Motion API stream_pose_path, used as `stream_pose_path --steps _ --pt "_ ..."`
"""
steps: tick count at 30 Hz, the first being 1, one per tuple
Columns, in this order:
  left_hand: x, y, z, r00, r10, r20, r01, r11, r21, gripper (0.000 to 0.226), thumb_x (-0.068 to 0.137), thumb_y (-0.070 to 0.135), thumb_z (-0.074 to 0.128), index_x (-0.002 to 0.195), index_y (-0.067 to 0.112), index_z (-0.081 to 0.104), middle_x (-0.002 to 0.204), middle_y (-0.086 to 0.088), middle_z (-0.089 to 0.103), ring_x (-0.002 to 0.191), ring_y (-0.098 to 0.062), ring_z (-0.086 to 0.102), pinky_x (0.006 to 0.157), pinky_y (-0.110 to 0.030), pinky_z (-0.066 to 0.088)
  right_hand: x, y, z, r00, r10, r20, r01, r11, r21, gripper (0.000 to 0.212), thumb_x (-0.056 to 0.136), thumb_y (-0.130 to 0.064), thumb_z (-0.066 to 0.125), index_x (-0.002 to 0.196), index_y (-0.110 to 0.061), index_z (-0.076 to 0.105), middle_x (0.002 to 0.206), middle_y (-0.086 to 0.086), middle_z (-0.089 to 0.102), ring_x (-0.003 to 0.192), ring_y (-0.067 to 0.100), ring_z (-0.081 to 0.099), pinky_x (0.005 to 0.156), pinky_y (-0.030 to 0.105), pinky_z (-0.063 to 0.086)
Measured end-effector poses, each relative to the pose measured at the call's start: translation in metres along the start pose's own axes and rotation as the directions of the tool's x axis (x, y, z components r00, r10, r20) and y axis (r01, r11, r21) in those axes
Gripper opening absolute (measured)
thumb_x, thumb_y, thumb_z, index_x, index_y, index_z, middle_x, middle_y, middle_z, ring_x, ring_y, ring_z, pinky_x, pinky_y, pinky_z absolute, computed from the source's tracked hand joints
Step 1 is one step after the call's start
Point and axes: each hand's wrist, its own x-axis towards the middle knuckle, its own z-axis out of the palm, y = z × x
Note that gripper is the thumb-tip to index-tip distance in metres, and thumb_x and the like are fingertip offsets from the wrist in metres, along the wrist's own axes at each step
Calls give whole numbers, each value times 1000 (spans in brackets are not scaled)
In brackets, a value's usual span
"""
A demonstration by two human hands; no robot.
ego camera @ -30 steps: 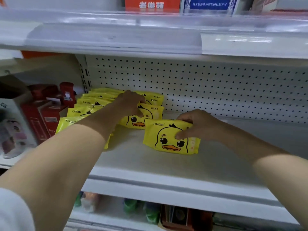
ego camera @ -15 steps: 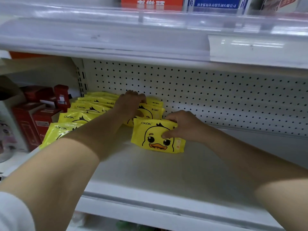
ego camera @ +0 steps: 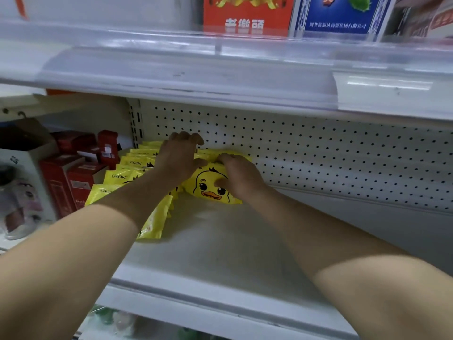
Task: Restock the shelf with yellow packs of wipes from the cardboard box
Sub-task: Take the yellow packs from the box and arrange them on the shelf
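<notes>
A yellow pack of wipes with a duck face [ego camera: 208, 186] leans near the back of the white shelf [ego camera: 208, 253]. My right hand [ego camera: 239, 176] grips its right side, thumb on the duck's face and fingers over the top edge. My left hand [ego camera: 180, 155] reaches over the packs behind it, fingers spread and lifted near the pegboard; whether it touches them is unclear. A row of several more yellow packs [ego camera: 122, 176] stands to the left, overlapping front to back. The cardboard box is out of view.
Red boxes [ego camera: 71, 177] stand on the neighbouring shelf to the left. A white pegboard back panel [ego camera: 331, 163] runs behind. The upper shelf [ego camera: 220, 77] overhangs close above my hands, carrying an orange box [ego camera: 247, 13] and a blue box [ego camera: 340, 13].
My right hand has pushed the duck pack back and left against the other packs. My left hand has lifted off the packs towards the pegboard. The camera has moved closer.
</notes>
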Motion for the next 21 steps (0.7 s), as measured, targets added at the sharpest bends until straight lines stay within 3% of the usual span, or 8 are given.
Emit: stream_pose_path --steps 7,16,21 --pt "-30 17 -12 999 26 22 -26 999 -26 57 79 38 77 130 23 54 130 -8 54 125 -29 43 98 -42 42 -26 -16 -17 994 5 -107 -17 993 -113 69 76 -32 81 136 -15 50 132 8 52 124 28 45 95 40 45" --pt "-94 46 -55 985 -3 175 24 993 -115 72 78 25 79 140 27 43 139 -11 43 133 -31 33 102 -45 41 -113 -43 -69 985 162 57 -156 983 -97 76 80 -31 78 145 -28 40 134 8 47 126 28 43 87 32 38" --pt "-148 53 -80 960 -46 275 68 995 -69 81 76 25 81 146 30 39 143 -13 38 135 -35 33 107 -46 41 -174 -73 -85 951 264 162 -247 962 -117 81 80 -27 80 148 -32 36 147 7 40 131 29 44 102 34 41"
